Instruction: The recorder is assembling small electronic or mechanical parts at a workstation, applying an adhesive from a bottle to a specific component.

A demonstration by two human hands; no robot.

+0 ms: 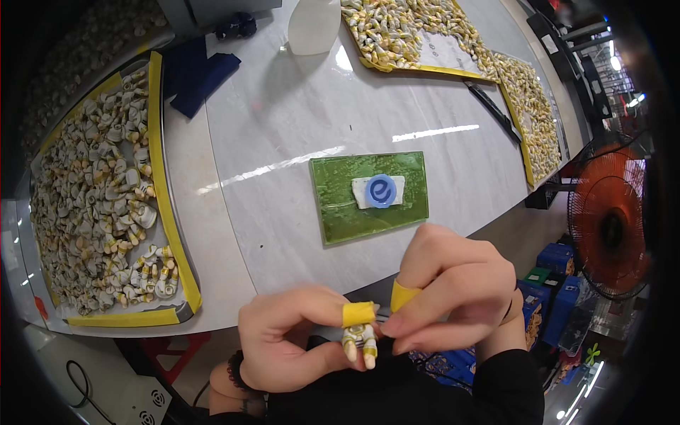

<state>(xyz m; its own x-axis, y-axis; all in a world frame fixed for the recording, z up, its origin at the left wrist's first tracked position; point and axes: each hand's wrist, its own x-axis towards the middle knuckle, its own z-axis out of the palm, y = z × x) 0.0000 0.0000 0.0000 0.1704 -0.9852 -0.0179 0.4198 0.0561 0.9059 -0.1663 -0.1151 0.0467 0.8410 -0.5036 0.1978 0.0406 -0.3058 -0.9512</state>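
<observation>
My left hand (pixel 294 336) pinches a small toy figure part (pixel 359 341), white with yellow and grey markings and two pale stubs pointing down. Yellow tape wraps the left fingertip just above it. Close by on the right, my right hand (pixel 457 297) is closed in a pinch, its fingertips right beside the figure part. A thin greyish sliver shows between the hands, but I cannot make out what the right fingers hold. Yellow tape circles a right finger too. Beyond the hands lies a green slab (pixel 336 212) with a white pad (pixel 360 193) and a small round blue cup (pixel 381 191) on it.
At left sits a yellow-edged tray (pixel 173 234) heaped with similar parts. More trays (pixel 432 69) of parts stand at the far right, beside a black pen-like tool (pixel 492 112). A whitish bottle (pixel 314 28) and dark blue cloth (pixel 205 81) lie farther back. An orange fan (pixel 609 223) stands right.
</observation>
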